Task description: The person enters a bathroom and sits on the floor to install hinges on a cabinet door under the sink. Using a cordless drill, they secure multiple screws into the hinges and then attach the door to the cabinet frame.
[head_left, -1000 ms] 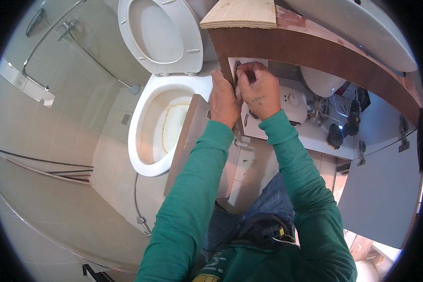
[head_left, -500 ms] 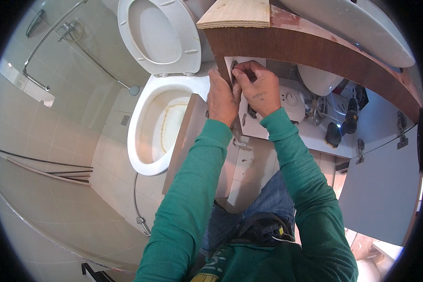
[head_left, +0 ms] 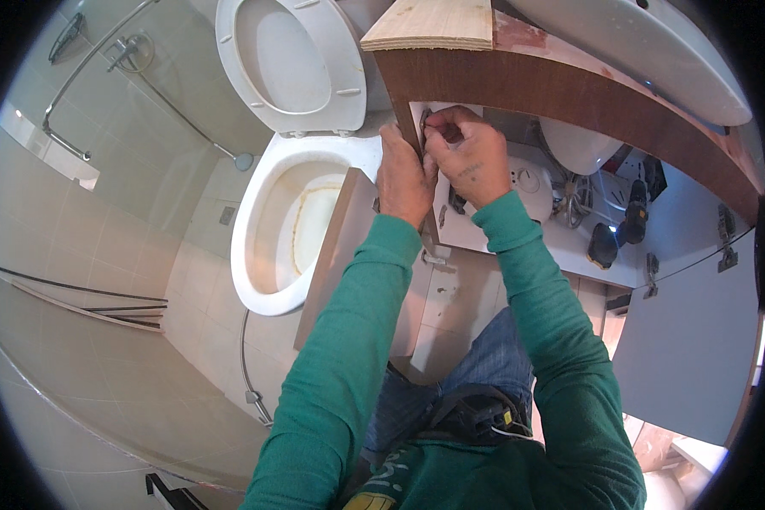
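Note:
My left hand (head_left: 405, 180) is wrapped round the front edge of the cabinet's side panel (head_left: 405, 127), its fingers along the outer face. Just inside that panel, my right hand (head_left: 470, 161) is closed in a pinch beside a small metal hinge piece (head_left: 425, 117); whatever lies between its fingertips is hidden. A second hinge plate (head_left: 443, 215) sits lower on the panel's inner face. Below my left hand, a loose-looking cabinet door (head_left: 331, 255) stands upright beside the toilet, partly covered by my left arm; a metal hinge arm (head_left: 434, 258) shows near it.
The toilet (head_left: 245, 246) stands at left with its lid raised. A cordless drill (head_left: 620, 234) lies inside the cabinet near a white round unit and cables. At right, another door (head_left: 688, 340) hangs open. A plywood piece (head_left: 429, 24) and a basin (head_left: 646, 51) rest on top.
My right fingertips have shifted slightly at the hinge piece, while my left hand keeps its place on the panel. The whole view has moved a little.

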{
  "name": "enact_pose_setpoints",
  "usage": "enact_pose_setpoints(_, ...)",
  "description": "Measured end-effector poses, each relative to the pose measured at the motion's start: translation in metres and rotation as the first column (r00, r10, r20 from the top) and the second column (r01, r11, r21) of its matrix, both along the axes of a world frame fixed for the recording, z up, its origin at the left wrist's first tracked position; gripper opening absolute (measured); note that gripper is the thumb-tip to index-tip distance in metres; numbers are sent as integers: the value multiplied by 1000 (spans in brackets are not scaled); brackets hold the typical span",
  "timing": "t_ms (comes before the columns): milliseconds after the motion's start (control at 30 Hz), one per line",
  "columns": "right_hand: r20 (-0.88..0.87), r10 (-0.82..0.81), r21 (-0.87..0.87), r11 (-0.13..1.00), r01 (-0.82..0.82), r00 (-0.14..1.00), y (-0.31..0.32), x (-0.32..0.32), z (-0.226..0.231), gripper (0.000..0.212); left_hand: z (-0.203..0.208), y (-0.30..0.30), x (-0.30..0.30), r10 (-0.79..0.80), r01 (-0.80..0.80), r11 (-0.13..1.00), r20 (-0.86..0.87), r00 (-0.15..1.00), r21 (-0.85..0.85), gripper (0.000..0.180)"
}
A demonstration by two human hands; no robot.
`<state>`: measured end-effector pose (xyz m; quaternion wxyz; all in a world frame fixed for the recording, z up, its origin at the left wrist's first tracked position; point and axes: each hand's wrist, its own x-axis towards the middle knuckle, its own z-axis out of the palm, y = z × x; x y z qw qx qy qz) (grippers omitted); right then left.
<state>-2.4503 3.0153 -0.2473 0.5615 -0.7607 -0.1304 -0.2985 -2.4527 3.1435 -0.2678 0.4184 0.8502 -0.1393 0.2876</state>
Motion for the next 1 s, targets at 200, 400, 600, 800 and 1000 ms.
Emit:
enact_pose_setpoints(200, 178, -112, -1, 993, 114, 978, 9, 0, -6, 21, 2, -1, -2, 23, -23, 1000, -44, 999, 12, 53)
enact_pose_setpoints(400, 113, -37, 129, 991, 22, 993, 7, -13, -23, 19, -1, -5, -14, 114, -111, 992, -50, 992, 55, 52)
enact_pose_setpoints(600, -89, 234, 691, 715, -109, 968, 8, -6, -41, 17, -13, -9, -21, 134, -134, 991, 32, 990, -14, 52)
enact_pose_setpoints(800, -55, 494, 910, 382, -160, 868, 10, -12, -45, 17, -16, -10, -27, 78, -71, 993, 74, 994, -94, 32)
enact_pose_setpoints(1000, -54, 608, 927, 326, -186, 792, 3, -26, -40, 18, -12, -5, -36, 171, -167, 985, 98, 980, -52, 30)
